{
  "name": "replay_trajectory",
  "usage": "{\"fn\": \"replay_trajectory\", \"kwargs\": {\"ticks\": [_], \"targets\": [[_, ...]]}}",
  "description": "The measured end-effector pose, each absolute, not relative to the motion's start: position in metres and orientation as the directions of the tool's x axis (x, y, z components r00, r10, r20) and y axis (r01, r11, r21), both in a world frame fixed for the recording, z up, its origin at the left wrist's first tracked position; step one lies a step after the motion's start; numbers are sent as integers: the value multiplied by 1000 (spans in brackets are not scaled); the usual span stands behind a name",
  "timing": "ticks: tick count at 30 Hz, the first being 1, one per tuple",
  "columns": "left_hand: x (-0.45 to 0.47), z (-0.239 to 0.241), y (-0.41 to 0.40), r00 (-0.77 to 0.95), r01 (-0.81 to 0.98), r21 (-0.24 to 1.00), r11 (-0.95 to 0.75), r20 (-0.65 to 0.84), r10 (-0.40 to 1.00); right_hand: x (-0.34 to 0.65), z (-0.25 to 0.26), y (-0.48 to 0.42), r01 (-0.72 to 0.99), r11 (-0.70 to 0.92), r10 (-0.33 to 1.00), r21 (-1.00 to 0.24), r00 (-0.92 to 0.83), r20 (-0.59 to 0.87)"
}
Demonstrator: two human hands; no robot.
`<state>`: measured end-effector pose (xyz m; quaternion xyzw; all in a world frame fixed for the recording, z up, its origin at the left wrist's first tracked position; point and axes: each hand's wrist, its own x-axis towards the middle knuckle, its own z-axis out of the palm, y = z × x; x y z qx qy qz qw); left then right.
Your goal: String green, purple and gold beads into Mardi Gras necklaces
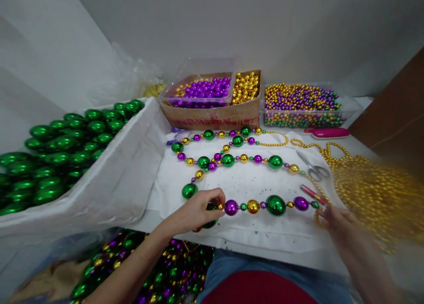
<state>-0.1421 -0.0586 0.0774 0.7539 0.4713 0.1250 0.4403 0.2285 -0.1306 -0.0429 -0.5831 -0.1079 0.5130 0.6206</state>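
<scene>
Between left hand and right hand (both pinching it) runs a beaded strand.

Room between bead strands; bin left, scissors right.

A craft workshop, shown by the bead strand, boxes of loose beads, and scissors.

The left forearm is extended diagonally forward and inward. The left hand is set in a pinch, its index finger curled toward the thumb. The right hand, partly blurred, is held well apart, with the fingers directed inward.
</scene>
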Motion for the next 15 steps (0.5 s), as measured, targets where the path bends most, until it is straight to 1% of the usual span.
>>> {"fn": "replay_trajectory", "kwargs": {"ticks": [2, 4, 7, 9, 12, 13, 15], "targets": [[-140, 76, -61, 530, 622, 755, -207, -211, 821, 229, -51, -137, -508, -262, 752, -820, 425, -503], [-140, 73, -63, 530, 656, 710, -255, -193, 826, 222, -52, -139, -479, -277, 748, -833, 436, -500], [-143, 63, -67, 508, 741, 598, -306, -200, 838, 203, -38, -138, -390, -215, 757, -896, 513, -405], [-147, 56, -69, 515, 773, 552, -312, -260, 817, 189, -23, -133, -353, -122, 810, -928, 504, -298], [-145, 53, -70, 572, 754, 591, -288, -376, 729, 174, -3, -121, -327, -14, 893, -945, 421, -158], [-140, 55, -70, 577, 739, 619, -266, -378, 724, 169, 4, -116, -331, 5, 912, -944, 388, -132], [-122, 64, -70, 547, 689, 695, -203, -316, 775, 160, 15, -108, -367, 28, 945, -930, 313, -95]]}}
